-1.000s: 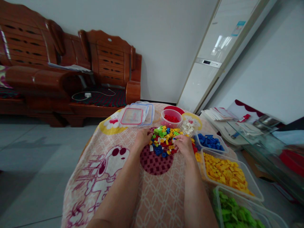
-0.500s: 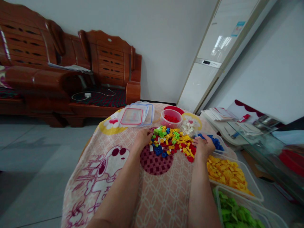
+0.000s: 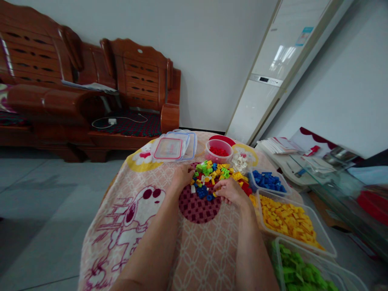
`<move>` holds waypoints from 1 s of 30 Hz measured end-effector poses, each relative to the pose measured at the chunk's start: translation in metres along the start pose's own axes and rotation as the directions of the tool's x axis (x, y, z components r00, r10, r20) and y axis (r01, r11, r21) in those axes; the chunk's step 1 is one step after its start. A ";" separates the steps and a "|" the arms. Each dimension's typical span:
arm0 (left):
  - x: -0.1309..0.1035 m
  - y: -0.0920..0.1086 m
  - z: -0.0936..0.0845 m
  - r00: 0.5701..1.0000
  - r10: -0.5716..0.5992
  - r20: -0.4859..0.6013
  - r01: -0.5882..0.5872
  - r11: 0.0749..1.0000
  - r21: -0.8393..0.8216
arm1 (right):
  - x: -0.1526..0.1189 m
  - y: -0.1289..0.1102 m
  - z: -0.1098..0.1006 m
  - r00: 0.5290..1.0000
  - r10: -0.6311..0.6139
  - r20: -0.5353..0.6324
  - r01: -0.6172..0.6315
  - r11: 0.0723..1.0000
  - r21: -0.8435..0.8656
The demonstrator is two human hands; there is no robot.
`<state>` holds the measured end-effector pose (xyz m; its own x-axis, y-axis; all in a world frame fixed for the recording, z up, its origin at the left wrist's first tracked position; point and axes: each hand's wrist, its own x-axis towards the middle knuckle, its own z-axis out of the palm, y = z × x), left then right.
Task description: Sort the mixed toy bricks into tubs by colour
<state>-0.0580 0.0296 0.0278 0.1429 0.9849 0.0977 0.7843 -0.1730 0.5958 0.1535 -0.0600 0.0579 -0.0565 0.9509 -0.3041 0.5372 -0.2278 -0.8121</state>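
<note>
Left hand (image 3: 182,176) and right hand (image 3: 229,190) at mixed bricks (image 3: 209,178), fingers curled, grip seemingly unclear, cannot tell.

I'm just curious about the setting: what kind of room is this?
Probably a home living room: a carved wooden sofa, a tall white air-conditioner-like unit, and a cartoon-print tablecloth.

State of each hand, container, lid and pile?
Multicoloured plastic brick pile: loose
Left hand: beside pile, grip unclear
Right hand: at pile, grip unclear
White plastic bricks: loose
Round plastic tub, red bricks: open
Clear box, blue bricks: open
Clear box, yellow bricks: open
Clear box, green bricks: open
Clear plastic lids: off, overlapping
</note>
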 end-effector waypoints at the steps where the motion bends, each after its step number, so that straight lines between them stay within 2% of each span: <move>1: 0.000 0.000 0.000 1.000 -0.001 0.002 0.001 1.000 -0.003 | -0.001 -0.002 0.002 0.999 0.002 0.036 -0.001 1.000 -0.028; 5: -0.001 0.001 -0.002 1.000 -0.010 0.012 0.010 1.000 0.000 | -0.003 -0.008 0.008 0.994 -0.020 0.111 0.037 0.987 -0.156; 11: -0.001 0.002 -0.002 1.000 0.007 0.005 -0.007 1.000 -0.006 | 0.001 -0.013 0.016 0.989 -0.143 0.039 0.147 0.924 -0.352; 14: 0.000 0.002 -0.002 1.000 0.005 0.014 -0.005 1.000 0.010 | 0.000 -0.014 0.015 0.992 -0.109 0.061 0.122 0.949 -0.291; 18: 0.000 0.002 -0.002 1.000 0.009 0.020 -0.009 1.000 0.000 | -0.005 -0.017 0.010 0.997 -0.043 0.072 0.051 0.993 -0.110; 22: -0.001 0.003 -0.004 1.000 -0.002 0.022 0.002 1.000 0.010 | -0.002 -0.013 0.006 0.996 -0.059 -0.066 0.063 0.996 0.059; 25: -0.002 0.004 -0.004 1.000 -0.004 0.021 0.004 1.000 0.004 | 0.004 -0.004 0.001 0.978 -0.060 -0.198 0.098 0.977 0.188; 28: -0.001 0.002 -0.003 1.000 -0.003 0.016 0.003 1.000 -0.010 | 0.010 0.006 -0.007 0.936 -0.049 -0.347 0.162 0.940 0.302; 30: 0.000 0.001 -0.001 1.000 -0.008 0.013 0.008 1.000 -0.014 | 0.013 0.011 -0.013 0.876 -0.011 -0.481 0.219 0.900 0.378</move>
<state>-0.0581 0.0293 0.0294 0.1447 0.9860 0.0828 0.7771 -0.1651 0.6074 0.1700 -0.0477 0.0516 0.3499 0.9366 -0.0182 0.1529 -0.0762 -0.9853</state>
